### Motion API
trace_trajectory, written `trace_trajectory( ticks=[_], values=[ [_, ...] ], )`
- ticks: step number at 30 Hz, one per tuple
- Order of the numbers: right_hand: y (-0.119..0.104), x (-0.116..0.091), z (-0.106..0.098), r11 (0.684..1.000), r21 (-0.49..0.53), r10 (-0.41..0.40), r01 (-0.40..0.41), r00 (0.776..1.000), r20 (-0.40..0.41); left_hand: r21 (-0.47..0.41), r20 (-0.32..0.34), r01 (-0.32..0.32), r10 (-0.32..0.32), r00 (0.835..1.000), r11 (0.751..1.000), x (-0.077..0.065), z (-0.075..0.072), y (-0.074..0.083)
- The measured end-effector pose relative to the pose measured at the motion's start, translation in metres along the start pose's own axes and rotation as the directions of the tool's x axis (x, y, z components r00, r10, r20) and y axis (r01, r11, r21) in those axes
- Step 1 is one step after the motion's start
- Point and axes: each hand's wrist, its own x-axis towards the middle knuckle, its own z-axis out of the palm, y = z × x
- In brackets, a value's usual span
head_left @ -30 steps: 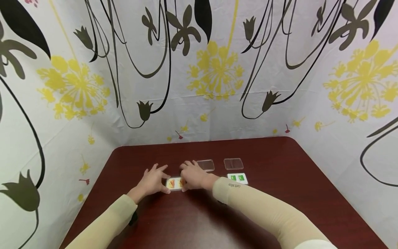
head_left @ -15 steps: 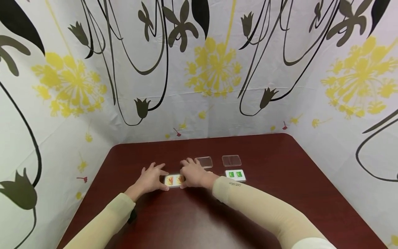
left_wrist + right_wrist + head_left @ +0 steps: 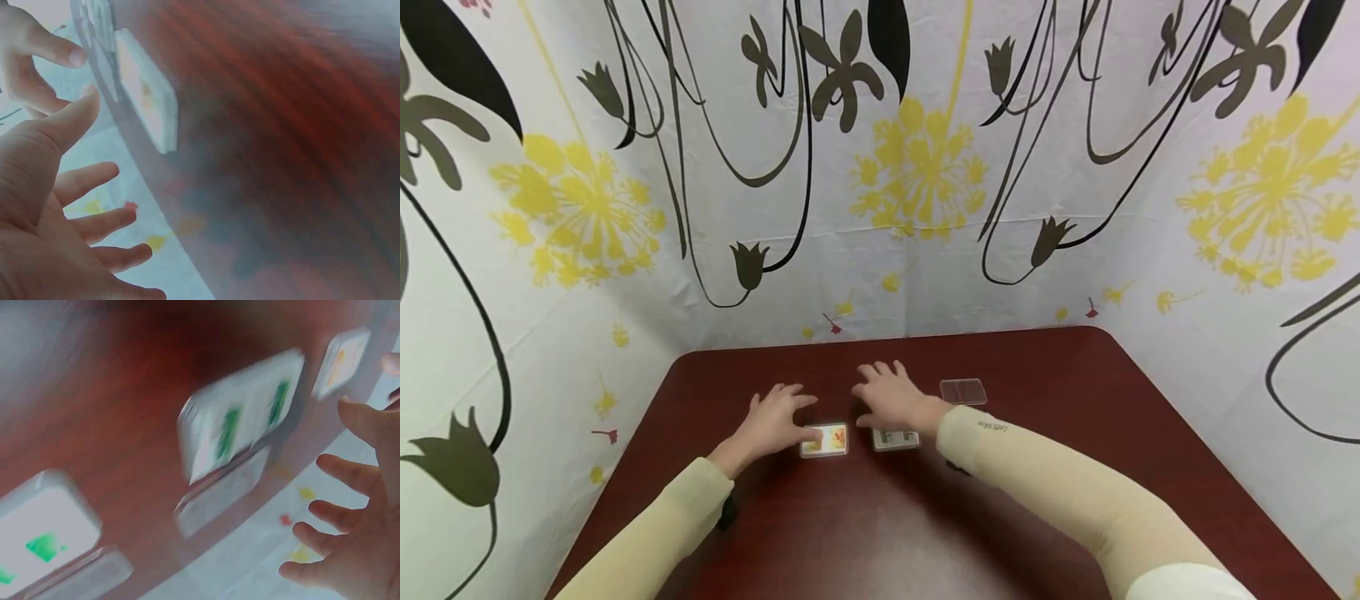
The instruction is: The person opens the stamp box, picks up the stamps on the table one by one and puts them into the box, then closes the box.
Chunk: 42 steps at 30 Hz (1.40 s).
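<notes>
My left hand (image 3: 772, 423) hovers with spread fingers at the left end of a clear case (image 3: 832, 439) with orange-and-yellow pictured cards inside; its thumb overlaps the case in the head view. To the right, my right hand (image 3: 891, 402) is held with loosely spread fingers just above a second case (image 3: 897, 440), partly covering it. That second case has cards with two green pictures (image 3: 253, 419), seen in the right wrist view. Neither hand grips anything. A third white card stack (image 3: 47, 531) with green pictures lies farther right, hidden by the right sleeve in the head view.
One flat clear lid (image 3: 962, 392) lies toward the back right of the dark red table (image 3: 1022, 358). Another clear lid (image 3: 222, 494) lies behind the second case. A white flower-patterned cloth (image 3: 880, 292) stands as walls around the table.
My right hand has let go of the orange card case and moved to the right, over the second case. My left fingers have loosened from the orange case's left end; the case stays in place.
</notes>
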Motion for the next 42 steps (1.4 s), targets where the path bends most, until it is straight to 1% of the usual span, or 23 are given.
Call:
trace_trajectory(
  ticks=[4, 9, 13, 17, 22, 27, 29, 33, 38, 42],
  values=[
    [0.030, -0.004, -0.002, 1.000, 0.006, 0.028, -0.028, 1.000, 0.013, -0.012, -0.024, -0.014, 0.014, 1.000, 1.000, 0.015, 0.002, 0.012],
    [0.060, -0.007, 0.006, 0.999, 0.004, 0.052, -0.052, 0.998, 0.032, -0.025, -0.022, -0.016, 0.015, 1.000, 1.000, 0.035, 0.008, 0.026],
    [0.077, -0.009, 0.012, 0.997, 0.023, 0.069, -0.069, 0.997, 0.022, -0.038, -0.023, -0.009, 0.009, 1.000, 0.999, 0.049, 0.014, 0.037],
    [0.090, -0.010, 0.015, 0.997, 0.024, 0.075, -0.076, 0.997, 0.010, -0.042, -0.015, -0.015, 0.014, 1.000, 0.999, 0.063, 0.019, 0.046],
    [0.098, -0.012, 0.018, 0.996, -0.001, 0.088, -0.088, 0.996, 0.034, -0.020, 0.003, -0.027, 0.027, 1.000, 0.999, 0.080, 0.029, 0.053],
    [0.099, -0.014, 0.025, 0.997, 0.014, 0.081, -0.082, 0.995, 0.051, 0.021, 0.045, -0.013, 0.012, 0.999, 1.000, 0.092, 0.041, 0.053],
    [0.099, -0.015, 0.028, 0.997, 0.024, 0.078, -0.080, 0.996, 0.051, 0.030, 0.057, -0.010, 0.008, 0.998, 1.000, 0.093, 0.045, 0.051],
    [0.099, -0.018, 0.033, 0.994, 0.045, 0.092, -0.095, 0.995, 0.047, 0.021, 0.057, -0.018, 0.016, 0.998, 1.000, 0.095, 0.051, 0.050],
    [0.101, -0.022, 0.038, 0.994, 0.062, 0.093, -0.095, 0.995, 0.029, 0.016, 0.053, -0.058, 0.057, 0.997, 0.998, 0.097, 0.056, 0.053],
    [0.102, -0.024, 0.039, 0.996, 0.040, 0.075, -0.076, 0.997, 0.019, 0.037, 0.057, -0.095, 0.093, 0.994, 0.995, 0.099, 0.057, 0.058]
  ],
)
